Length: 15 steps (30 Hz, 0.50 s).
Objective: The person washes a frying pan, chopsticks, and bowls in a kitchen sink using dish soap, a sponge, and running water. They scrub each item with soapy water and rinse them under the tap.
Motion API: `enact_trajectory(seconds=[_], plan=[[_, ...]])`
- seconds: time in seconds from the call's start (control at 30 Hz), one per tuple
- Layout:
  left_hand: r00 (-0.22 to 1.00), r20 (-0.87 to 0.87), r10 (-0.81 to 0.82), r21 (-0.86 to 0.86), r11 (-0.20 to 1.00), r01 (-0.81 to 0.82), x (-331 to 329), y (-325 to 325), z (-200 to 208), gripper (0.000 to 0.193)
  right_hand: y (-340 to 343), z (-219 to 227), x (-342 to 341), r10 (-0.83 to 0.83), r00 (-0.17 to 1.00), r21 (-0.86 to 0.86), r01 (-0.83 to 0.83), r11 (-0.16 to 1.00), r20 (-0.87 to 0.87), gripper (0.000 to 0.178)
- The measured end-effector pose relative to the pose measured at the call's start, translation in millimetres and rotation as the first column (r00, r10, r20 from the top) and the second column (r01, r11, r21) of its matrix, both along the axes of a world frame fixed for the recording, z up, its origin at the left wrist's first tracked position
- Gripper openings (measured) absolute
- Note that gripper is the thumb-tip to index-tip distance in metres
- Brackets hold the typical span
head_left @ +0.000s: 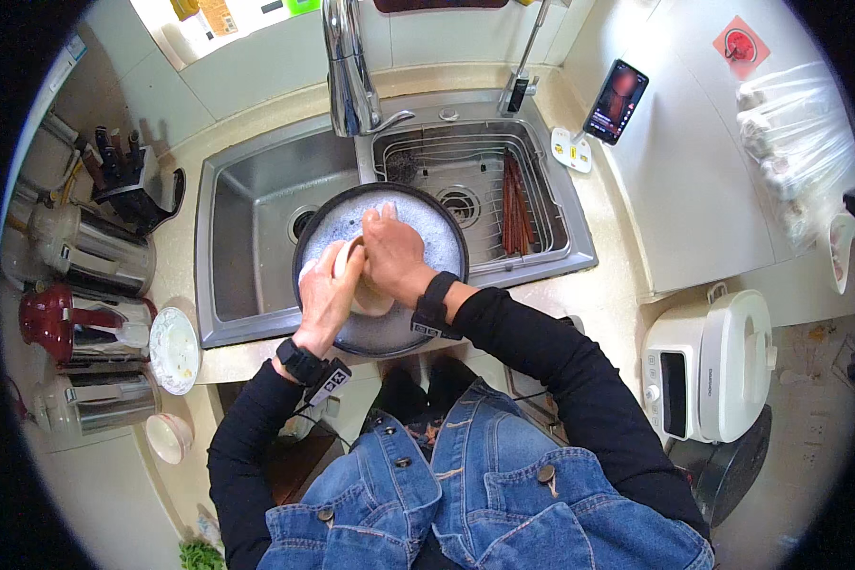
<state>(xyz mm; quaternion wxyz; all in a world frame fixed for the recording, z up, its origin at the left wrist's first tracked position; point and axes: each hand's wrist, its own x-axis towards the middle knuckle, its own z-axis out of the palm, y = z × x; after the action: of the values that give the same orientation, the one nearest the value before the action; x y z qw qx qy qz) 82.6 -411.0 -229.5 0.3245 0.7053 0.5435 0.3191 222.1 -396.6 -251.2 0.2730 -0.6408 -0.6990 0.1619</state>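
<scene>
Two hands meet over a soapy pan (pixel 418 323) resting on the sink's (pixel 247 237) front rim, so suds stay contained. Left hand (pixel 328 294) clamps a small bowl (pixel 366 296) steady; right hand (pixel 392 252) presses closed inside it, scrubbing.

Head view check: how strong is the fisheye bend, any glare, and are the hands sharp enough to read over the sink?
Head view: strong fisheye, black corners, the sink rim and counter edges bowing outward; bright glare on the faucet and window strip above; even daylight, soft shadows; the left hand and right hand are sharp over the foamy dark pan, holding a small pale bowl.
</scene>
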Motion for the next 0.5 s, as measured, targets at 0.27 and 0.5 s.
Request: enact_trajectory(seconds=[0.27, 0.5], plan=[[0.97, -0.243, 0.003, 0.341, 0.936, 0.083, -11, -5, 25, 0.024, -7, -23, 44, 0.177, 0.977, -0.166, -0.155, 0.974, 0.123, 0.039], [0.928, 0.368, 0.057, -0.229, 0.973, 0.031, -51, 12, 12, 0.06, -19, -16, 57, 0.435, 0.845, -0.132, -0.415, 0.9, 0.309, 0.021]])
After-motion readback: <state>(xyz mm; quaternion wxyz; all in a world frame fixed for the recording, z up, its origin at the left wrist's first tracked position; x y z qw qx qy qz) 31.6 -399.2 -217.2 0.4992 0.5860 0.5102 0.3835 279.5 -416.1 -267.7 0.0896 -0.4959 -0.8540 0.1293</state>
